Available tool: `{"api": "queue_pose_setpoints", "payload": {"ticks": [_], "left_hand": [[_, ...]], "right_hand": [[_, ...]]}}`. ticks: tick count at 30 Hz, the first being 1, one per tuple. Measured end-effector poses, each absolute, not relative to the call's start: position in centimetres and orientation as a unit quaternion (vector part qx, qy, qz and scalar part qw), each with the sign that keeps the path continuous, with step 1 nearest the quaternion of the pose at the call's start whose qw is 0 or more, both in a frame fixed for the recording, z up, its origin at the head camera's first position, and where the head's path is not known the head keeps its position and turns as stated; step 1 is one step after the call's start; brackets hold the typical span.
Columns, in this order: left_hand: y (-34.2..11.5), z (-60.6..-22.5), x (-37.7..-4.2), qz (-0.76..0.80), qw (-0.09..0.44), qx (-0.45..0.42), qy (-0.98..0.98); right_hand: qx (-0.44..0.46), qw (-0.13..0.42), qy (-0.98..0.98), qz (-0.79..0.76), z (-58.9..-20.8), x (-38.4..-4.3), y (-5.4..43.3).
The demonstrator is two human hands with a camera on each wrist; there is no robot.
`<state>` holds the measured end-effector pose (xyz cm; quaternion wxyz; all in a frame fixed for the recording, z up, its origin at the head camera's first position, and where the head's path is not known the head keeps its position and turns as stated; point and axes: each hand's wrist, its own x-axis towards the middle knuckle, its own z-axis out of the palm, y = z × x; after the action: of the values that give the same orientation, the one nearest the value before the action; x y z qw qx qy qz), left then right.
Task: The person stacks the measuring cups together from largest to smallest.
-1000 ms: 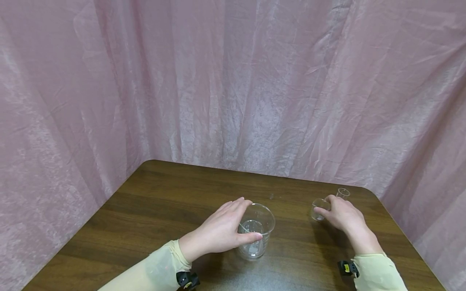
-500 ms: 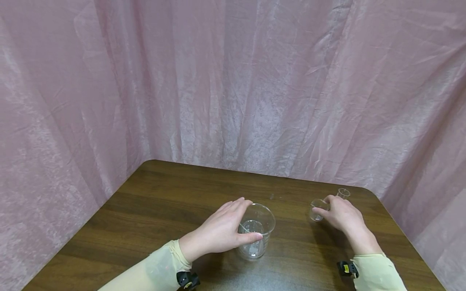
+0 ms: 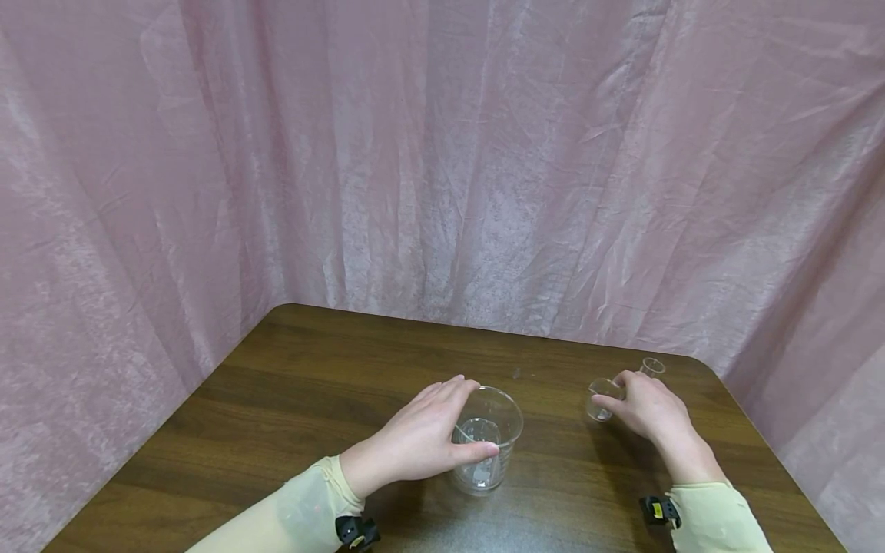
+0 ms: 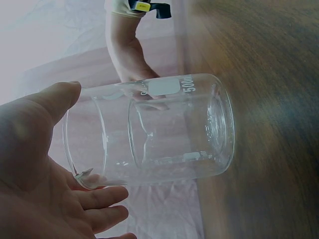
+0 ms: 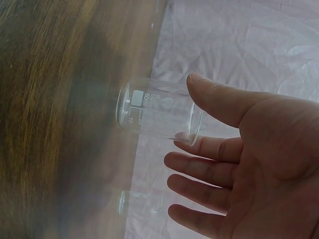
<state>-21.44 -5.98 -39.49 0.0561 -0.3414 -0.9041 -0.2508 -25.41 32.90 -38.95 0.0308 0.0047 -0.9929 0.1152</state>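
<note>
My left hand (image 3: 422,434) holds a large clear glass beaker (image 3: 508,453) by its rim, thumb on the near side and fingers on the far side. A 500 ml marking shows on it in the left wrist view. Nested inside the large beaker is a smaller glass beaker (image 4: 172,134) with its own white label. Over at the right, my right hand (image 3: 653,407) pinches the rim of a 50 ml beaker (image 5: 154,107) between thumb and index finger. Its other fingers are spread apart, and the beaker's base is down at the tabletop.
Another small glass vessel (image 3: 652,365) stands just beyond my right hand, partly hidden by it. Everything is on a brown wooden table (image 3: 332,353) with rounded far corners. Pink curtains (image 3: 442,169) hang behind and along the sides.
My right hand and the 50 ml beaker have shifted slightly to the left, away from the small vessel behind. The left hand and large beaker have stayed in place.
</note>
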Motion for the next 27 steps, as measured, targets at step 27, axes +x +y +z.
{"api": "queue_pose_setpoints", "payload": {"ticks": [27], "left_hand": [[-5.95, -39.57, -21.55, -0.255, 0.053, -0.341, -0.903]], "right_hand": [[0.009, 0.027, -0.993, 0.117, -38.92, -25.48, 32.57]]}}
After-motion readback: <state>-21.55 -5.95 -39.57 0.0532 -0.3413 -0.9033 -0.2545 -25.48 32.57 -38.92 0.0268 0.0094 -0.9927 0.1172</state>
